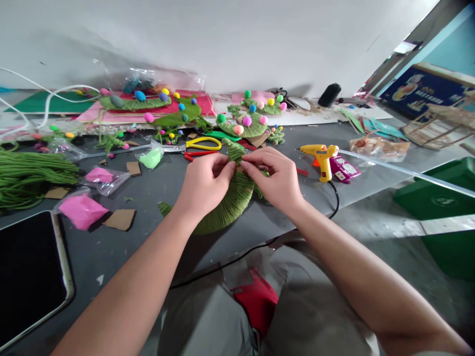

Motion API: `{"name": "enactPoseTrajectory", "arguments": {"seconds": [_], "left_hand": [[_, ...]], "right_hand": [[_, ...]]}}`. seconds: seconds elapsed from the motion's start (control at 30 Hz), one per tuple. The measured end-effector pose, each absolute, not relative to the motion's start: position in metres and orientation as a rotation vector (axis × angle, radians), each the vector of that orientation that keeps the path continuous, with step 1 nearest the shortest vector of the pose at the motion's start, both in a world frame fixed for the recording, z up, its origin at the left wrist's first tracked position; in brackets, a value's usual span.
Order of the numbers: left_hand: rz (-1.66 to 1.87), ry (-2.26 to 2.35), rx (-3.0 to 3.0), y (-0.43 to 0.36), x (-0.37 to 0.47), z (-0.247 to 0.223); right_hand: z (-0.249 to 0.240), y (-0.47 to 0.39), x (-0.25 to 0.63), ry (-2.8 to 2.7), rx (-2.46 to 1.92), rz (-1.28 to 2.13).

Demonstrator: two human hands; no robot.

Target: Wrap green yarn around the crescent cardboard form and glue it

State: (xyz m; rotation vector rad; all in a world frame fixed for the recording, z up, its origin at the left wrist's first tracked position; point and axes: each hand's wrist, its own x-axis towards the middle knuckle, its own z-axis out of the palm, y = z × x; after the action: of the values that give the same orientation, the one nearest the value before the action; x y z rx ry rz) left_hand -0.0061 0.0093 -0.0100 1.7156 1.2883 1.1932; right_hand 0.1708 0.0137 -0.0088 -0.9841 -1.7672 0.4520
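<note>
A crescent-shaped piece wrapped in green yarn (232,205) lies at the table's near edge, its narrow tip pointing away from me. My left hand (208,180) pinches the piece's upper part from the left, thumb against the yarn. From the right, my right hand (272,175) grips the same part with thumb and forefinger close together. Both sets of fingertips nearly meet there, partly hiding the yarn. Just beyond my left hand are scissors with yellow and red handles (203,143). A yellow glue gun (319,157) lies right of my right hand.
Finished-looking green yarn pieces with coloured balls (245,123) lie along the back. At left are a bundle of green yarn (33,175), pink clay packets (83,210), cardboard scraps (120,220) and a dark-screened tablet (31,277). A black cable (237,258) hangs along the front edge.
</note>
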Motion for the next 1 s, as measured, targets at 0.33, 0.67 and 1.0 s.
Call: {"name": "enactPoseTrajectory", "arguments": {"seconds": [0.33,0.67,1.0], "left_hand": [[1.188,1.31,1.726,0.0095,-0.0049,-0.0091],[1.182,1.292,1.721,0.0088,-0.0041,-0.0091],[1.169,1.268,1.668,0.005,-0.0018,-0.0029]], "right_hand": [[-0.0098,0.0137,0.1675,-1.756,-0.989,0.432],[-0.009,0.0155,0.1664,-1.735,-1.025,0.402],[-0.0085,0.0143,0.1671,-1.731,-1.034,0.393]]}}
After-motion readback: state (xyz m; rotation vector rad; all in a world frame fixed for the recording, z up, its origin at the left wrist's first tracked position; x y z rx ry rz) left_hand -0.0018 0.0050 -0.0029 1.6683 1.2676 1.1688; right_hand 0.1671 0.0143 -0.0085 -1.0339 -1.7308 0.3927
